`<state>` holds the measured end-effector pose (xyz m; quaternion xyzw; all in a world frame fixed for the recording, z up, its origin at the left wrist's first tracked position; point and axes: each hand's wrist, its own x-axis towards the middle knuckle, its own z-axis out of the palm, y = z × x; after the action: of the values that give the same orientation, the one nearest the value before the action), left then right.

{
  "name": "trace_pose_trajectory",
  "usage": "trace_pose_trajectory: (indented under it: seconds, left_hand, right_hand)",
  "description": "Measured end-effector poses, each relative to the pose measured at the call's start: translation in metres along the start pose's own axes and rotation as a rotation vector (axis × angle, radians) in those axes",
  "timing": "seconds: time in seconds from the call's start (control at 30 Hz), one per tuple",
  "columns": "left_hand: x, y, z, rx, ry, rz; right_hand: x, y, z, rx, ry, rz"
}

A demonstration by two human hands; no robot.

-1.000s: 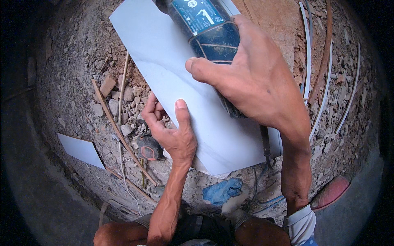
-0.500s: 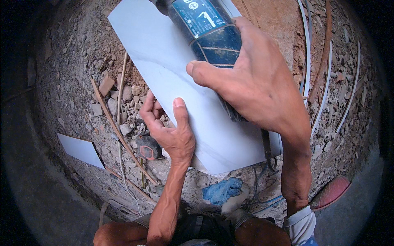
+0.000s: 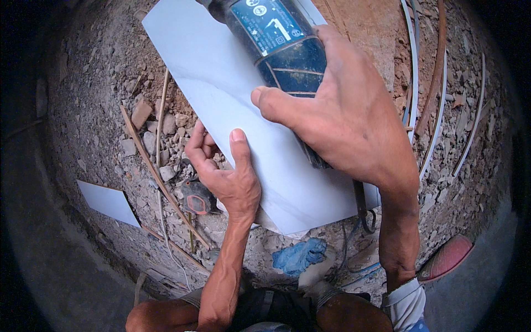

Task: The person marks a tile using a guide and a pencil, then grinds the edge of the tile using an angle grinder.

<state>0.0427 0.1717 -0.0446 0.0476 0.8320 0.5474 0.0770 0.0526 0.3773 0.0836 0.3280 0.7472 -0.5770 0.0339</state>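
Note:
A white, faintly veined panel (image 3: 199,61) lies diagonally in front of me. My left hand (image 3: 221,171) grips its left edge, thumb on top and curled fingers at the edge and partly under it. My right hand (image 3: 343,127) is wrapped round the body of a dark blue power tool (image 3: 276,50) on the panel; its head runs out of view at the top, and a black cord (image 3: 360,202) hangs from its rear. Beside my left hand lies a black object with orange trim (image 3: 198,200), perhaps a tape measure.
Rubble (image 3: 144,110) surrounds the panel, with wooden strips (image 3: 145,149) and a white offcut (image 3: 108,202) on the left. Thin white strips (image 3: 440,122) lie right, beside a brown board (image 3: 359,16). A blue crumpled sheet (image 3: 298,255) lies below; a red sandal (image 3: 445,258) shows at lower right.
My right hand and the tool have moved slightly toward me, down the panel. My left hand and the panel have shifted a little to the upper left.

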Motion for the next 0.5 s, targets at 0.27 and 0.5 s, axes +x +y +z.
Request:
trace_pose_trajectory:
  seconds: [0.27, 0.5]
  left_hand:
    - [0.0, 0.0, -0.001, -0.026, 0.005, 0.011]
    - [0.0, -0.001, 0.0, -0.01, 0.006, 0.003]
  right_hand:
    - [-0.008, 0.004, 0.0, 0.079, -0.019, -0.093]
    - [-0.011, -0.007, 0.0, 0.054, -0.01, -0.004]
